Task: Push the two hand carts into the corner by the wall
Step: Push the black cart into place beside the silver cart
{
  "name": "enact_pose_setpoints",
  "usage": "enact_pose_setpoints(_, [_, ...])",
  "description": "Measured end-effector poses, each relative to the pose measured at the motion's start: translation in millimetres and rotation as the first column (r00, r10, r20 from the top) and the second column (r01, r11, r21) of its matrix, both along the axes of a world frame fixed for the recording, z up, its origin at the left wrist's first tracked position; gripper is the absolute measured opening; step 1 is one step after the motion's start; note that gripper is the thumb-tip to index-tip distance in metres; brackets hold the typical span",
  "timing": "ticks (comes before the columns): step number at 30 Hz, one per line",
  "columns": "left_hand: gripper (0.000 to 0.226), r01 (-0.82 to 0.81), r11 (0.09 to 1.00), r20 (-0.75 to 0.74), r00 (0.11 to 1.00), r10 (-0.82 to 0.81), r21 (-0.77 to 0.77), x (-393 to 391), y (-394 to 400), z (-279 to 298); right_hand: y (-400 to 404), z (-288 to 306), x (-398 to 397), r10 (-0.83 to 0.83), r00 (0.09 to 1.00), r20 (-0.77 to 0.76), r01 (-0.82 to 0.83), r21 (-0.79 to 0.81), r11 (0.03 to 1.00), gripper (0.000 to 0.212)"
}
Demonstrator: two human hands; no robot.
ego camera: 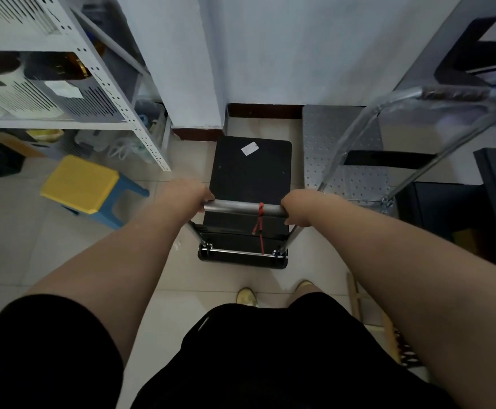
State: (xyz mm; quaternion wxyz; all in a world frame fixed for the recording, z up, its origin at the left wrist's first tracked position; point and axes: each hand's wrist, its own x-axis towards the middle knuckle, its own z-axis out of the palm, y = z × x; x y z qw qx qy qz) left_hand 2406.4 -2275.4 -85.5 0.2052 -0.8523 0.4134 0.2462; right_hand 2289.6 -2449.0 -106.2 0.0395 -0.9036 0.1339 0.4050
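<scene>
Person's shoes [247, 297] on the tiled floor [11, 231], just behind the black cart [251, 169]. Left hand [192, 192] and right hand [297, 207] both curled round its handle bar [241, 208], one at each end; red cord [260, 222] tied near the right end. Black cart's deck points at the wall [270, 54], front edge near the baseboard. Silver cart [344, 160] parked just beside it on the right, against the wall. Yellow stool [78, 184] and shelf rack [108, 84] to the left.
</scene>
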Motion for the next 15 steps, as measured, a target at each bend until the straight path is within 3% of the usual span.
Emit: enact_pose_setpoints(15, [0.031, 0.045, 0.998, -0.041, 0.998, -0.043, 0.050, 17, -60, -1, -52, -1, 8, -0.092, 0.996, -0.012, 0.092, -0.026, 0.995, 0.033])
